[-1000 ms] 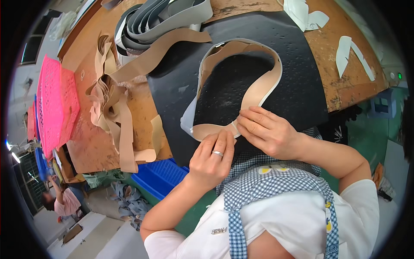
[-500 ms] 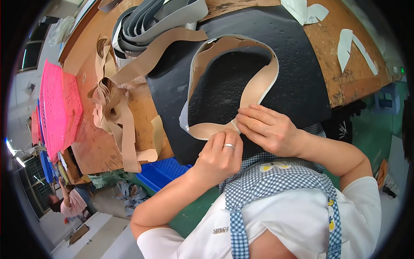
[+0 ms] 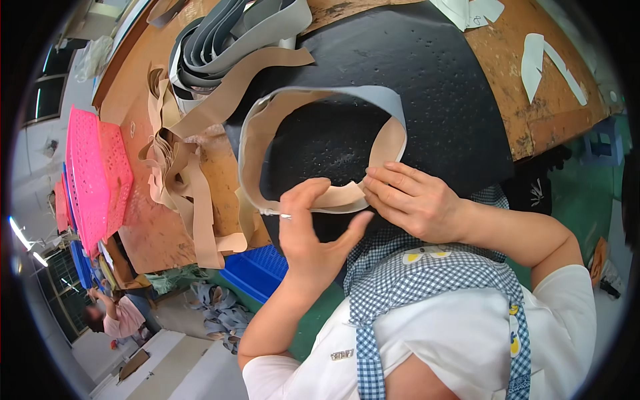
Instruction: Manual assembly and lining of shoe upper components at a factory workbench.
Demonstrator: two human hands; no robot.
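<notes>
A loop of wide fabric band (image 3: pixel 389 147), tan on its inner face and pale grey outside, stands on edge on a black pitted mat (image 3: pixel 453 87). At its near right side, my right hand (image 3: pixel 417 203) pinches the band where its two ends meet, with the fingers pressed together. My left hand (image 3: pixel 308 243) has its thumb and fingers spread wide beside the near part of the loop. Its fingertips reach over the band's edge; whether they touch it I cannot tell.
Tan strips (image 3: pixel 177 173) lie tangled left of the mat, and grey bands (image 3: pixel 233 40) are coiled behind them. White pattern pieces (image 3: pixel 532 67) are at the far right. A pink basket (image 3: pixel 97 173) and a blue crate (image 3: pixel 257 273) stand to the left. Another person (image 3: pixel 123 317) is farther off.
My left hand has let go of the joined ends, moved left and spread its fingers. The loop has shifted left and nearer, showing more grey at its far side. My right hand keeps its pinch.
</notes>
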